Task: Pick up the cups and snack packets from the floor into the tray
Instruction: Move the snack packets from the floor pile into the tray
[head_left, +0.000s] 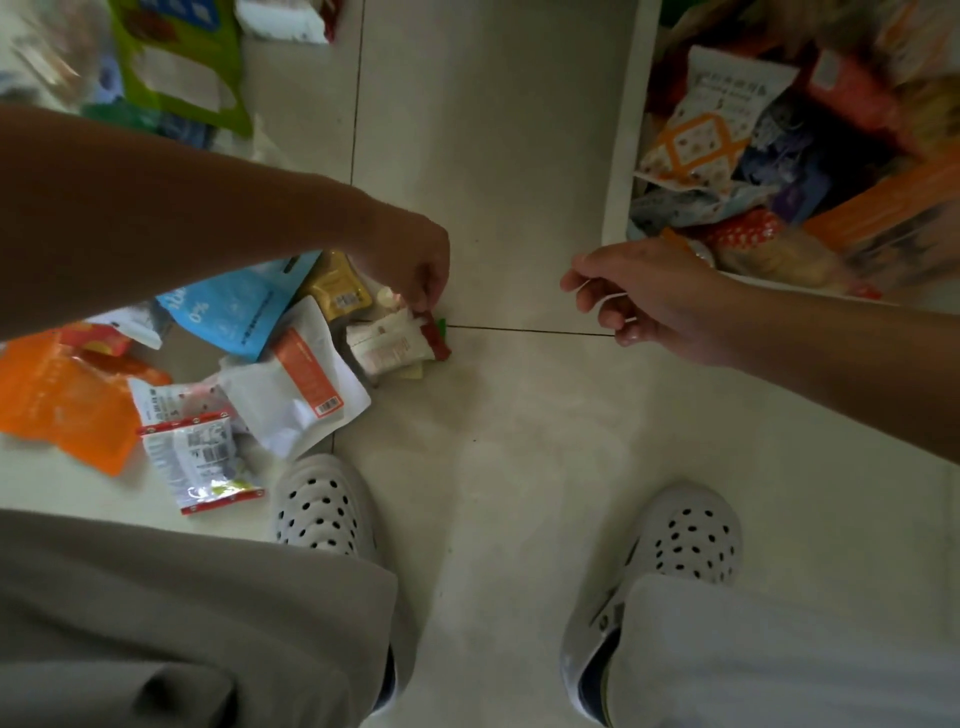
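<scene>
Pale, glossy floor tiles (498, 156) with thin dark grout lines fill the view. At about two o'clock stands a white, straight-walled tray (631, 130), heaped with crinkled snack bags (the far ones are too blurred to read). The left hand (410, 270) reaches down just left of centre, its grip narrowed to a pinch on the top edge of a small white packet (389, 345) with a red sealed end, which lies on the floor where the grout lines meet. Around it, toward nine o'clock, flat packets overlap in a loose pile: a mustard sachet (337, 286), a matte blue pouch (234, 306), a white pouch with an orange label (306, 389), a shiny orange foil bag (67, 405) and a clear, red-edged wrapper (200, 462). A green pouch (182, 57) lies at eleven o'clock. The right hand (654, 301) hovers at three o'clock, just beside the tray's near corner, fingers loosely curled, its grip holding nothing. Two white perforated clogs (324, 504) sit at six o'clock under beige trouser legs (182, 623).
</scene>
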